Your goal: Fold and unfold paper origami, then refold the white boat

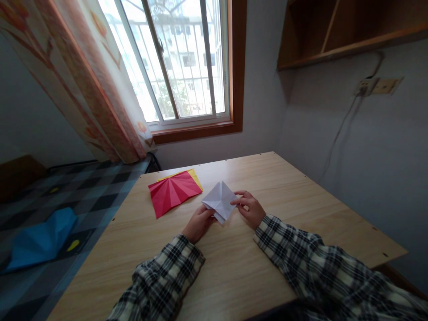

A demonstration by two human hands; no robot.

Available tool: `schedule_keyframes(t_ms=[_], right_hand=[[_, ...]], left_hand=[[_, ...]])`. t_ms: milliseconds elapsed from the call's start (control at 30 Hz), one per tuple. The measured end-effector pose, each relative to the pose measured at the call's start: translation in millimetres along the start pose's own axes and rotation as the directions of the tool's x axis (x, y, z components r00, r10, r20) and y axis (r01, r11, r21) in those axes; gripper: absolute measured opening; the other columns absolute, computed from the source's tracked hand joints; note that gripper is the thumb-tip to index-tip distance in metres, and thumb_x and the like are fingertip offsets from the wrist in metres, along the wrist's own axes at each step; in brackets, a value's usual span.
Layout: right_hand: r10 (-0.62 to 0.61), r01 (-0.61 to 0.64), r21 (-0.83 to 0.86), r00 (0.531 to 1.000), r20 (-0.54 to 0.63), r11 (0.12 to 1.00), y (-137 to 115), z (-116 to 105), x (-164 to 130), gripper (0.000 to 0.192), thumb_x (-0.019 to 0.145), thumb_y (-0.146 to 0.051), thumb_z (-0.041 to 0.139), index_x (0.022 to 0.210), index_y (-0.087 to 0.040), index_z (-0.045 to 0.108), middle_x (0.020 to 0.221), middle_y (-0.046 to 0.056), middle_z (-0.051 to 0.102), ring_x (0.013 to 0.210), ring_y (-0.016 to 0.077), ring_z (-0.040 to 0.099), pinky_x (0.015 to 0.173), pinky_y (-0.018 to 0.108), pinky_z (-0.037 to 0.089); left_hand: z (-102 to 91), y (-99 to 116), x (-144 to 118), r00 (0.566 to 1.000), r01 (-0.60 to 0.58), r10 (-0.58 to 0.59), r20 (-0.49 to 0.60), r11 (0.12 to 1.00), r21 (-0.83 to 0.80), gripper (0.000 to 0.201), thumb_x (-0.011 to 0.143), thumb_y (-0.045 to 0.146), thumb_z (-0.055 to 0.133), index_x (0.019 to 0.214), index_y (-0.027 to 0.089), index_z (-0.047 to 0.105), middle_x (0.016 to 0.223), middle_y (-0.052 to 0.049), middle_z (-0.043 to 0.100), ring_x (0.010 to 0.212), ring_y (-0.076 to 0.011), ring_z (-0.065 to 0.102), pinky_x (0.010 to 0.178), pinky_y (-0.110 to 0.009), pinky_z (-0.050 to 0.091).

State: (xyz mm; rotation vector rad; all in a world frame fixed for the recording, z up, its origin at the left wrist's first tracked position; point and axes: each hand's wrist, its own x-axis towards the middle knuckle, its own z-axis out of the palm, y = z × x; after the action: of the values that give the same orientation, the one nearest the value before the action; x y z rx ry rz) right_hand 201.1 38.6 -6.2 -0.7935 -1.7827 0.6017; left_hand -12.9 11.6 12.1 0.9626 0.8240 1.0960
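Observation:
A folded piece of white paper, roughly diamond-shaped with pointed flaps at its top, is held between my two hands over the wooden table. My left hand grips its lower left edge, thumb on top and the other fingers mostly hidden beneath. At its right corner, my right hand pinches the paper between thumb and fingers. Just left of the white paper lies a creased red sheet of paper, with a yellow sheet partly showing from under it.
The light wooden table stands below a barred window. To the left, a bed with a checked cover carries a creased blue paper. A cord hangs from a wall socket under a wooden shelf.

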Motion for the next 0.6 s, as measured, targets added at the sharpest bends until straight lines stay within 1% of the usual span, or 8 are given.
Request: schedule_keyframes(t_ms=[100, 167, 267, 333, 433, 500, 600], right_hand=[[-0.01, 0.01, -0.008, 1.0, -0.006, 1.0, -0.2, -0.5, 0.6, 0.028, 0.081, -0.007, 0.052, 0.091, -0.021, 0.074, 0.118, 0.01, 0.061, 0.094, 0.0183, 0.063, 0.074, 0.033, 0.056], [-0.007, 0.007, -0.011, 1.0, -0.014, 1.0, 0.5, -0.6, 0.8, 0.028, 0.081, -0.007, 0.052, 0.091, -0.02, 0.075, 0.117, 0.01, 0.061, 0.094, 0.0185, 0.063, 0.074, 0.033, 0.056], [0.002, -0.003, -0.008, 1.0, -0.024, 1.0, 1.9, -0.4, 0.8, 0.027, 0.081, -0.007, 0.053, 0.09, -0.02, 0.075, 0.118, 0.011, 0.061, 0.092, 0.0184, 0.063, 0.072, 0.033, 0.057], [0.004, -0.004, -0.005, 1.0, -0.021, 1.0, 2.0, 0.0, 0.6, 0.027, 0.08, -0.007, 0.053, 0.09, -0.02, 0.075, 0.118, 0.011, 0.061, 0.09, 0.0179, 0.063, 0.071, 0.032, 0.057], [-0.028, 0.028, 0.012, 1.0, -0.001, 1.0, 1.3, 1.2, 0.0, 0.027, 0.08, -0.006, 0.054, 0.092, -0.02, 0.075, 0.119, 0.011, 0.061, 0.093, 0.0183, 0.063, 0.072, 0.032, 0.056], [-0.076, 0.075, 0.028, 0.997, 0.013, 0.997, 1.1, 2.2, -0.3, 0.027, 0.081, -0.006, 0.054, 0.093, -0.02, 0.075, 0.119, 0.011, 0.061, 0.099, 0.0193, 0.063, 0.077, 0.033, 0.056], [-0.129, 0.128, 0.046, 0.991, 0.016, 0.991, 2.4, 3.8, -0.7, 0.027, 0.083, -0.007, 0.054, 0.093, -0.021, 0.075, 0.121, 0.011, 0.06, 0.1, 0.0189, 0.063, 0.082, 0.033, 0.056]], left_hand=[[-1.0, 1.3, -0.6, 0.998, 0.007, -0.007, 0.059, 1.0, 0.001, 0.038, 0.07, 0.015, 0.07, 0.108, 0.015, 0.066, 0.11, -0.01, 0.069, 0.097, -0.0236, 0.063, 0.083, -0.033, 0.049], [-1.5, 3.0, -1.1, 0.993, 0.008, -0.012, 0.121, 1.0, 0.028, 0.048, 0.069, 0.011, 0.068, 0.116, 0.017, 0.063, 0.117, -0.011, 0.067, 0.101, -0.0244, 0.063, 0.086, -0.034, 0.048], [-2.1, 4.9, -1.2, 0.985, -0.002, -0.005, 0.17, 0.999, 0.041, 0.057, 0.071, 0.012, 0.067, 0.127, 0.02, 0.057, 0.127, -0.011, 0.062, 0.106, -0.0256, 0.061, 0.089, -0.036, 0.048], [-1.8, 4.6, -1.0, 0.987, -0.012, 0.008, 0.158, 1.0, 0.026, 0.053, 0.078, 0.021, 0.066, 0.129, 0.021, 0.054, 0.131, -0.012, 0.059, 0.109, -0.0261, 0.059, 0.091, -0.038, 0.048], [-0.1, 2.1, -0.6, 0.995, -0.029, 0.026, 0.096, 0.999, 0.026, 0.045, 0.085, 0.033, 0.063, 0.127, 0.019, 0.054, 0.128, -0.014, 0.06, 0.108, -0.0255, 0.06, 0.09, -0.038, 0.048], [0.6, -0.1, -0.4, 0.998, -0.032, 0.031, 0.056, 0.999, 0.012, 0.045, 0.084, 0.033, 0.066, 0.124, 0.016, 0.056, 0.123, -0.014, 0.063, 0.105, -0.0252, 0.062, 0.09, -0.036, 0.048], [-0.6, -2.2, -0.4, 0.999, -0.032, 0.033, 0.026, 0.999, -0.037, 0.045, 0.078, 0.026, 0.071, 0.12, 0.014, 0.059, 0.119, -0.013, 0.066, 0.102, -0.0251, 0.063, 0.09, -0.035, 0.048]])
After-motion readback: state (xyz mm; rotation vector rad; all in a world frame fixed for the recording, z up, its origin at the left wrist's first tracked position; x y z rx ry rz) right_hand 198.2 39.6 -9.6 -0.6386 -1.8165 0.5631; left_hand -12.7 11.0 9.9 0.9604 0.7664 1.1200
